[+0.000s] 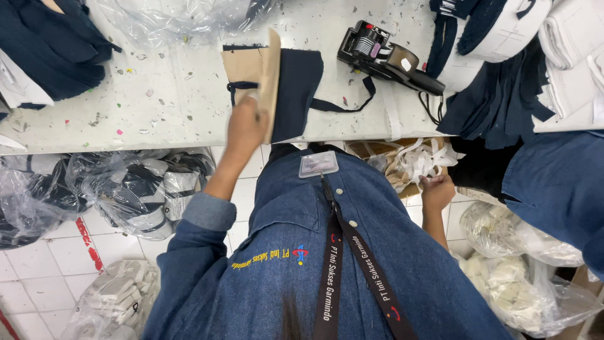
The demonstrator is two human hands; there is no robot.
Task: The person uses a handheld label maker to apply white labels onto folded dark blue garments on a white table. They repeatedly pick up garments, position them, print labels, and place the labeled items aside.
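at the front edge of the worktop (157, 113) the left hand (245, 126) presses on a brown cardboard template (255, 69), which stands partly lifted and is blurred, so its exact shape is hard to read. the fingers of this hand are hidden behind the hand and the card; i cannot tell how far they are open or if they grip the card. under and beside the card lies a dark navy fabric piece (299, 94), with a thin strap going out to the right. the right hand (437, 189) is low, under the worktop edge, with fingers curled into a heap of white paper strips (412, 160) in a box; the grip itself is not clear. behind the fabric lies a black label gun (387, 56). more navy cloth pieces (497, 101) are stacked at right, cut off by the frame. clear plastic bags (126, 189) with dark cloth sit on the white tiled floor (38, 264). the worktop surface is white and speckled.
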